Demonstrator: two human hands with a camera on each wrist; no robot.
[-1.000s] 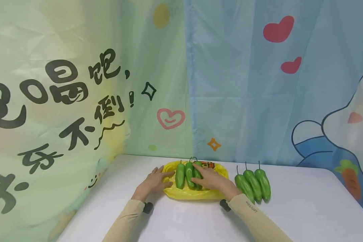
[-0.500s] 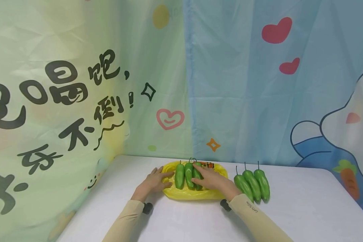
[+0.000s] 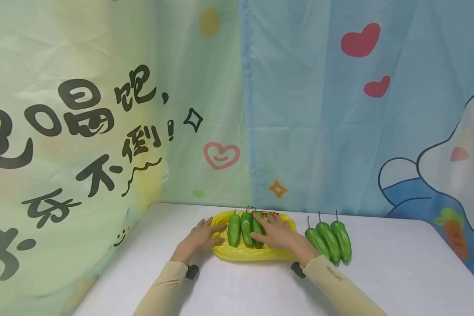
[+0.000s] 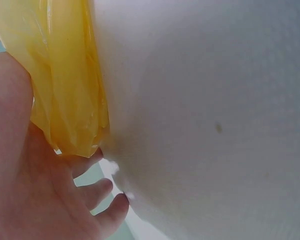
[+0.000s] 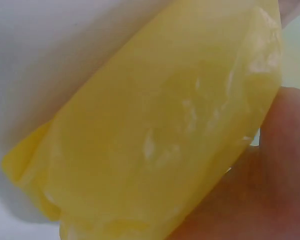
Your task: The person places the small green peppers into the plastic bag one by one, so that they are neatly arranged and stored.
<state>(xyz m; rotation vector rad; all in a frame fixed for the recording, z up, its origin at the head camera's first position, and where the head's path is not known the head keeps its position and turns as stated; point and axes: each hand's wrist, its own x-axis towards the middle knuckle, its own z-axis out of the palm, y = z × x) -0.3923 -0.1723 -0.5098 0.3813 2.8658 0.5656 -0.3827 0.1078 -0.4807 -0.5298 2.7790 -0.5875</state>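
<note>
A yellow plastic bag (image 3: pixel 242 255) lies spread on the table with its rim rolled up around it. Side by side on it are three green peppers: the left pepper (image 3: pixel 234 230), the middle pepper (image 3: pixel 246 230) and the right pepper (image 3: pixel 256 229). My left hand (image 3: pixel 199 237) rests at the bag's left edge, its fingers loosely spread. In the left wrist view, yellow plastic (image 4: pixel 72 75) lies between thumb and fingers. My right hand (image 3: pixel 279 232) reaches over the bag's right part, fingers spread, tips at the right pepper. Yellow plastic (image 5: pixel 155 135) hides those fingertips in the right wrist view.
Three more green peppers (image 3: pixel 328 240) lie together on the white table (image 3: pixel 395 267), right of the bag. Printed curtains (image 3: pixel 292 109) stand close behind the table's back edge and along its left side.
My right hand's fingers have spread apart, and the hand and forearm have shifted slightly right. My left hand and the peppers stay in place.
</note>
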